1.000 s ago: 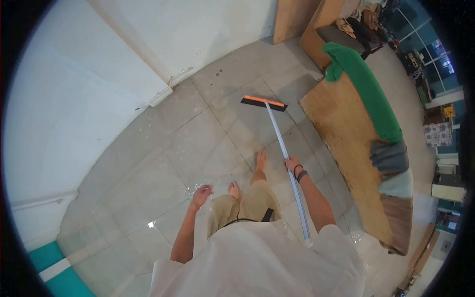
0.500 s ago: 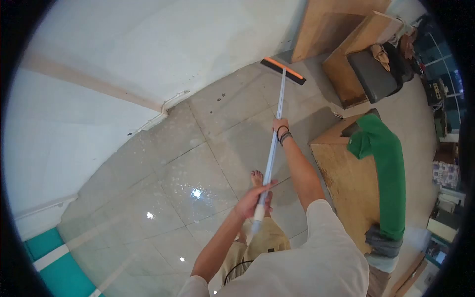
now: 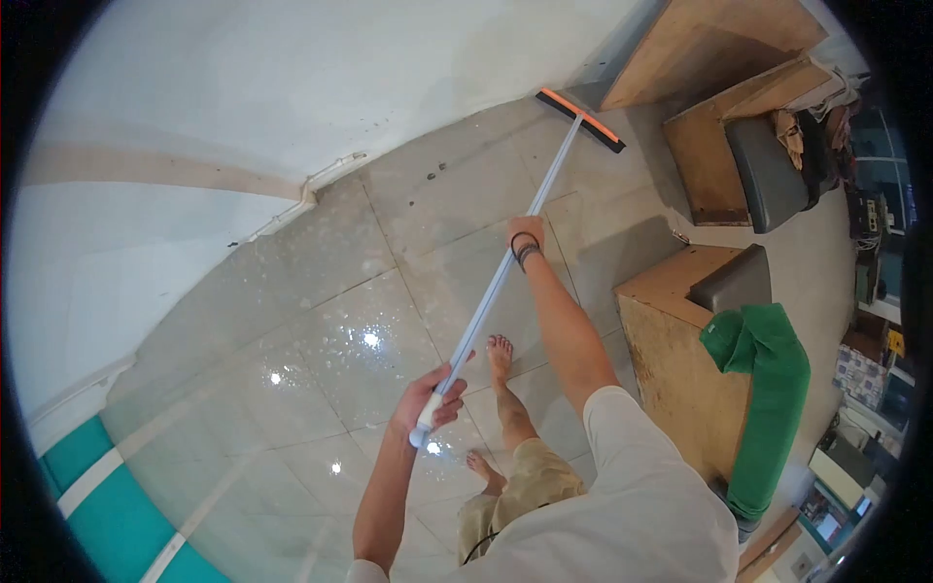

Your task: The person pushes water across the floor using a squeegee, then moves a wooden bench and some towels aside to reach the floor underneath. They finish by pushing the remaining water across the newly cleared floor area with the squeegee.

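A floor squeegee (image 3: 496,282) with a long pale handle slants across the head view. Its orange and black blade lies on the tiles at the top, close to the wall. My right hand (image 3: 526,231), with dark bands at the wrist, is wrapped round the middle of the handle. Lower down, my left hand (image 3: 434,400) grips the handle near its white end. Wet grey floor tiles (image 3: 369,321) shine with lamp reflections left of the handle. My bare feet (image 3: 500,358) stand on the tiles just right of it.
A white wall (image 3: 292,87) with a low pipe runs along the left and top. On the right are a wooden bench (image 3: 680,360) draped with green cloth (image 3: 773,418), a grey-cushioned wooden seat (image 3: 768,175) and a leaning board (image 3: 714,49). A teal panel (image 3: 126,515) lies lower left.
The squeegee's blade has shifted slightly up and right towards the leaning board. Both hands, still on the handle, have moved left, and the handle slants more. The feet show more fully.
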Available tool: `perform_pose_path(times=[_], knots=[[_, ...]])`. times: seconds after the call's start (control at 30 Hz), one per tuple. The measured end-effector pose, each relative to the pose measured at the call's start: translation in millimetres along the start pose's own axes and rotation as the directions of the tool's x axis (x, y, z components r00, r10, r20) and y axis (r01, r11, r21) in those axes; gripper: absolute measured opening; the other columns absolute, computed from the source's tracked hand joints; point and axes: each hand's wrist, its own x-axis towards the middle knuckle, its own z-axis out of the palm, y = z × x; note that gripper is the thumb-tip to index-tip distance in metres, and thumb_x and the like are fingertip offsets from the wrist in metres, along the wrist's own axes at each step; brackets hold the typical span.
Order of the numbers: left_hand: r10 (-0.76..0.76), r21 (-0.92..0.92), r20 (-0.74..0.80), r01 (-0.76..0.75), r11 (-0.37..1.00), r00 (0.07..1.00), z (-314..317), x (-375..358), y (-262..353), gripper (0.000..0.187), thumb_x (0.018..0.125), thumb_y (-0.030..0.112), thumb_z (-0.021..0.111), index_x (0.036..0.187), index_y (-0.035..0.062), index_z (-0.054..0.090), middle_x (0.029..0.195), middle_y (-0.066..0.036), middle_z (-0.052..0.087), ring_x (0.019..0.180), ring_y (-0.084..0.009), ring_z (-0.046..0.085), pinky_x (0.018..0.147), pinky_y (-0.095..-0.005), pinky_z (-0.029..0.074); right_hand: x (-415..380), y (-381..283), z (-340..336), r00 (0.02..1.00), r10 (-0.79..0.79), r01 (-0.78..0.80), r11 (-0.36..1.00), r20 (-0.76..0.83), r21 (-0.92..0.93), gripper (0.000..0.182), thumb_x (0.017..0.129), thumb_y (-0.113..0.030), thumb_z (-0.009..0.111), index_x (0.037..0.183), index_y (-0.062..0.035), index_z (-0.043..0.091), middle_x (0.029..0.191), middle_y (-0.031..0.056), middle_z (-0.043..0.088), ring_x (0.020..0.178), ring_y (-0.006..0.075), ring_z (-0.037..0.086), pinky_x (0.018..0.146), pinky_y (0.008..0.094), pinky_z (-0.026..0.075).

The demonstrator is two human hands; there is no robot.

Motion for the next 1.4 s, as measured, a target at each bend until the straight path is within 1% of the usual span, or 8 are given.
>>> perform_pose_path(times=[0.13,0.8,0.87,1.0,1.1,1.27,1.33,1.4], knots=[[0.037,-0.183,-0.048,-0.045,0.982,0.998,-28.8,-25.9,-52.6,0.045,0.086,0.023,0.035,0.127,0.0086,0.021,0.056,-0.004,0.036,0.035,-0.0106,0.035,0.029,-0.0200,0.031,-102.1,19.2,-7.1,0.993,0.112,-0.102,0.971,-0.031,0.214,0.034,0.074,-0.021,0.046,0.100,-0.0009,0.038,0.096,0.0198,0.055,0.089,0.0330,0.054,0.076,0.0414,0.042],[-0.005,-0.307,-0.326,-0.101,0.946,0.945,-127.8,-436.2,-250.4,0.048,0.085,0.024,0.038,0.127,0.0077,0.020,0.056,-0.005,0.036,0.038,-0.0129,0.033,0.033,-0.0238,0.030,-521.1,127.2,239.0,0.980,0.099,-0.140,0.960,0.170,0.244,0.033,0.075,-0.024,0.047,0.096,-0.0008,0.037,0.081,0.0181,0.057,0.077,0.0288,0.058,0.070,0.0404,0.045],[-0.087,-0.204,-0.658,-0.065,0.977,0.748,-139.4,-460.8,-260.9,0.059,0.078,0.043,0.047,0.125,0.0143,0.026,0.053,-0.007,0.043,0.034,-0.0114,0.041,0.025,-0.0205,0.032,-539.2,111.5,220.5,0.928,0.232,-0.270,0.958,0.290,0.099,0.032,0.075,-0.024,0.048,0.094,-0.0006,0.038,0.082,0.0179,0.057,0.078,0.0282,0.058,0.070,0.0399,0.045],[0.029,-0.260,-0.217,-0.087,0.962,0.976,-147.0,-427.9,-226.8,0.041,0.085,0.024,0.039,0.122,0.0107,0.028,0.059,-0.007,0.039,0.038,-0.0130,0.036,0.032,-0.0232,0.030,-492.0,119.0,240.0,0.966,0.141,-0.193,0.952,0.219,0.239,0.032,0.075,-0.023,0.048,0.095,0.0010,0.038,0.085,0.0207,0.056,0.082,0.0313,0.056,0.072,0.0396,0.044],[0.068,-0.153,-0.180,-0.096,0.984,0.981,-151.1,-354.3,-186.9,0.034,0.085,0.023,0.039,0.115,0.0095,0.033,0.056,-0.006,0.041,0.034,-0.0120,0.036,0.030,-0.0222,0.028,-435.8,85.3,162.5,0.989,0.092,-0.129,0.925,0.118,0.357,0.035,0.074,-0.018,0.052,0.099,0.0033,0.038,0.090,0.0216,0.055,0.084,0.0317,0.055,0.073,0.0371,0.043],[0.113,0.111,-0.123,-0.099,0.989,0.986,-117.7,-169.4,-81.4,0.020,0.086,0.026,0.037,0.090,0.0069,0.041,0.052,-0.003,0.041,0.030,-0.0090,0.034,0.027,-0.0200,0.026,-178.6,70.9,145.3,0.948,-0.017,0.172,0.868,-0.319,0.465,0.028,0.079,-0.026,0.048,0.070,0.0003,0.042,0.051,0.0106,0.047,0.040,0.0190,0.049,0.034,0.0320,0.040],[0.134,0.210,-0.144,-0.103,0.972,0.980,-77.0,-99.4,-38.5,0.028,0.087,0.031,0.036,0.076,0.0058,0.043,0.047,-0.001,0.039,0.030,-0.0089,0.035,0.026,-0.0199,0.026,-183.4,25.7,40.7,0.999,-0.043,0.049,0.683,-0.027,0.729,0.027,0.079,-0.027,0.048,0.081,-0.0014,0.042,0.058,0.0110,0.050,0.041,0.0209,0.051,0.034,0.0322,0.040],[-0.008,0.181,0.094,-0.009,0.983,0.996,-65.7,-41.1,-1.2,0.038,0.086,0.035,0.037,0.061,0.0064,0.041,0.043,0.000,0.036,0.029,-0.0091,0.033,0.026,-0.0206,0.028,-162.8,-2.8,-3.8,0.984,0.017,0.107,0.732,-0.175,0.673,0.025,0.079,-0.022,0.045,0.082,0.0030,0.043,0.061,0.0158,0.053,0.047,0.0253,0.056,0.040,0.0343,0.046]])
